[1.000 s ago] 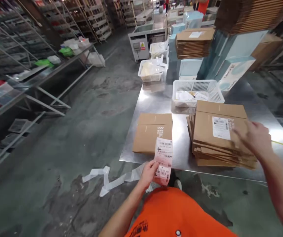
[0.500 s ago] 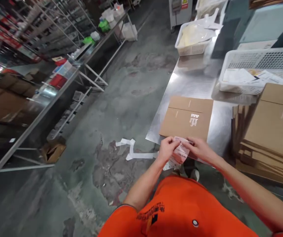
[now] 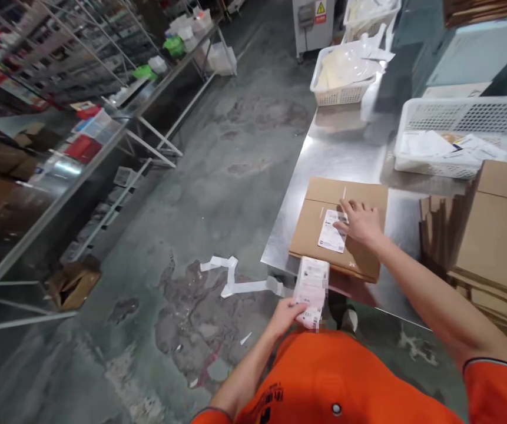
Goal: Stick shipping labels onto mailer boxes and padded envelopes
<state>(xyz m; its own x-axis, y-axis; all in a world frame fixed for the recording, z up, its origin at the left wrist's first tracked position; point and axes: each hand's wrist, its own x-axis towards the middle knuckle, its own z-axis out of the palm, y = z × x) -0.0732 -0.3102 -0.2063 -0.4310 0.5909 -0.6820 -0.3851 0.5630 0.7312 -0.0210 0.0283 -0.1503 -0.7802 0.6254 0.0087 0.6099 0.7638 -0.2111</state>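
Note:
A flat brown cardboard box [image 3: 319, 194] lies at the near left corner of the steel table [image 3: 341, 132]. On its upper face is a white printed label [image 3: 333, 231]. My right hand [image 3: 361, 221] rests over that label and the cardboard, fingers spread. Below the table's edge, my left hand [image 3: 286, 318] grips a stack of printed labels [image 3: 311, 288] by its lower end, thumb on top. The fingers beneath the stack are hidden.
Right of the box is a pile of flat cardboard boxes [image 3: 496, 229]. Behind stand a white basket [image 3: 430, 168] with papers and another basket [image 3: 341, 94] with plastic bags. White strips [image 3: 247, 287] lie on the floor. A second metal table [image 3: 123, 126] runs along the left.
Both hands were together on the labels. Now a label lies on the box with my right hand on it, while my left hand has drawn lower with the stack.

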